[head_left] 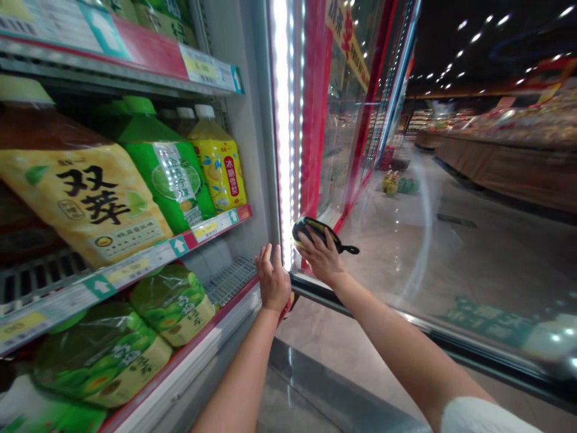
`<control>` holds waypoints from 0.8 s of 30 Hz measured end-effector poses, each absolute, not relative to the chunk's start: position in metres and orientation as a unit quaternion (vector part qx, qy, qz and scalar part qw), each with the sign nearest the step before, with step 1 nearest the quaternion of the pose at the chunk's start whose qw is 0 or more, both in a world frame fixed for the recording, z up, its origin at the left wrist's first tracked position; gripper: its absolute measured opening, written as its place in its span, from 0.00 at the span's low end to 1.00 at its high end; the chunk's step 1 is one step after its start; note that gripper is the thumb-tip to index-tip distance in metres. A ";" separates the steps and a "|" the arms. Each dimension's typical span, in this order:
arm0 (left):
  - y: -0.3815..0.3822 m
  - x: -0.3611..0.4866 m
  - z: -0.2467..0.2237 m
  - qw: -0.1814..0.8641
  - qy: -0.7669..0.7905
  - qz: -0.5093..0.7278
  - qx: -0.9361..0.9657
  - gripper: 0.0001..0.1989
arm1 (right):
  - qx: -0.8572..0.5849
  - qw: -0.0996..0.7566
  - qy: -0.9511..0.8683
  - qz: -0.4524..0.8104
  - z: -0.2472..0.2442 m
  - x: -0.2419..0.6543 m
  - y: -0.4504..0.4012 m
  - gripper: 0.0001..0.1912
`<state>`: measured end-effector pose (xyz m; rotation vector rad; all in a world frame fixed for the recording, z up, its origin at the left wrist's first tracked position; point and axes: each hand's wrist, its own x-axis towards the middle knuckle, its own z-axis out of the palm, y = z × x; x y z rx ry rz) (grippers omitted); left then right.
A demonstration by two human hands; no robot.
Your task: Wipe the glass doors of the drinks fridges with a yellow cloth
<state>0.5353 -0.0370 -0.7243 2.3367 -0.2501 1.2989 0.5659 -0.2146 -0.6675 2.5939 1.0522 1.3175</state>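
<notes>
My right hand (322, 255) presses its fingers over a black oval pad-like tool (336, 237) with yellowish edging and a small loop at its tail. The tool lies against the foot of the bright vertical light strip (283, 132) on the cooler frame. Its underside is hidden, so its exact kind is unclear. My left hand (273, 279) is open, fingers raised and a little apart, by the lower corner of the frame at the end of the shelf edge. I cannot tell whether it touches the frame.
On the left, cooler shelves carry large drink bottles (90, 198) above price strips (180, 243). The opened glass door's dark bottom rail (433, 334) runs under my right forearm. Beyond the glass are shop floor (383, 288), a long display stand (505, 168) and yellow-and-green goods (391, 182).
</notes>
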 end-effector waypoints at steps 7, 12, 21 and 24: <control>-0.051 0.534 -0.716 0.233 -0.087 0.481 0.840 0.33 | 0.810 0.065 0.471 0.345 -0.735 0.550 -0.266 0.15; -0.046 0.535 -0.722 0.227 -0.107 0.466 0.848 0.33 | 0.837 0.071 0.407 0.358 -0.733 0.526 -0.305 0.26; -0.054 0.536 -0.735 0.218 -0.124 0.462 0.851 0.31 | 0.844 0.021 0.420 0.332 -0.743 0.564 -0.219 0.18; -0.069 0.538 -0.734 0.214 -0.154 0.457 0.849 0.32 | 0.827 0.079 0.443 0.336 -0.735 0.549 -0.267 0.21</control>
